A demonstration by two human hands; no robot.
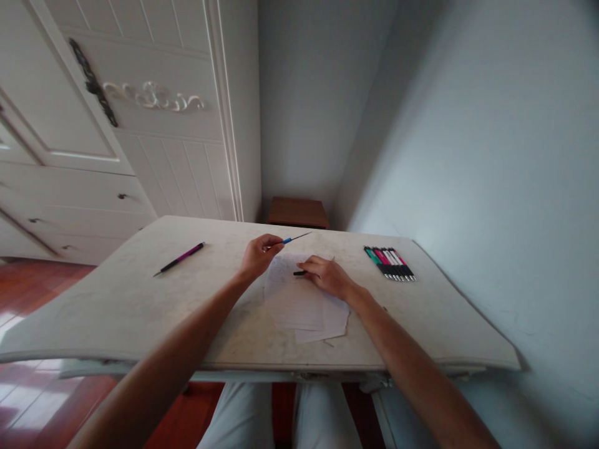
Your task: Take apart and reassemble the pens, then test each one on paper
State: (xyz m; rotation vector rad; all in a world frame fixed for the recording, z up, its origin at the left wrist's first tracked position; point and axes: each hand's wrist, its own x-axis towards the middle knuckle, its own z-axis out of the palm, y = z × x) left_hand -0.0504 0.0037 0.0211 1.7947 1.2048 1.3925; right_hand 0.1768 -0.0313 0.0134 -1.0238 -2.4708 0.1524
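My left hand point(260, 255) is raised a little over the table, its fingers pinching a blue pen part point(287, 240). A thin dark rod, like a refill, sticks out of that part toward the upper right. Lower and to the right, my right hand point(328, 275) is closed around a black pen part point(298, 273), whose dark end shows left of the fingertips. A small thin tip also shows behind this hand; the rest is hidden by the fingers. Beneath both hands lie overlapping sheets of lined paper point(297, 312), with some faint writing near the top.
A row of several pens point(389, 264) with green, pink and white barrels lies at the right. A purple and black pen point(180, 259) lies alone at the left. The white table point(140, 312) stands by a wall, a white cabinet point(187, 112) and a brown wooden stand point(298, 212).
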